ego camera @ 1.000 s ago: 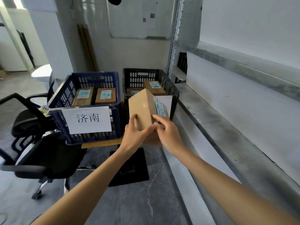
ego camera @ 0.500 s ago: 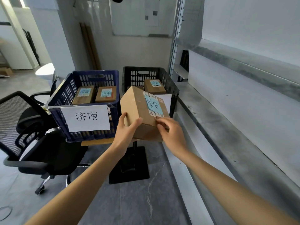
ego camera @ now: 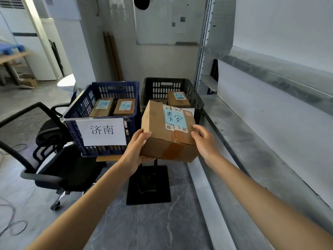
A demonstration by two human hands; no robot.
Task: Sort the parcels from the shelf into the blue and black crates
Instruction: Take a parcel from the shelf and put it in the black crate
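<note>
I hold a brown cardboard parcel (ego camera: 158, 127) with a light-blue handwritten label in front of the black crate (ego camera: 195, 103). My left hand (ego camera: 137, 150) grips its near left corner, thumb on top and fingers underneath. My right hand (ego camera: 205, 143) grips its near right corner. The parcel lies nearly flat, label up, and covers the black crate's front wall. The blue crate (ego camera: 133, 91) stands to the left with a white paper sign on its front and two labelled parcels (ego camera: 124, 106) inside. One more labelled parcel (ego camera: 177, 99) shows in the black crate.
The crates stand on a small stand with a black floor base (ego camera: 149, 186). A black office chair (ego camera: 36, 141) sits at the left. A grey metal shelf (ego camera: 261, 141) runs along the right, with another shelf board above it. Cables lie on the floor at lower left.
The parcel has turned from tilted on edge to nearly flat with its label facing up. My hands have shifted to its near corners, and it sits a little closer to me.
</note>
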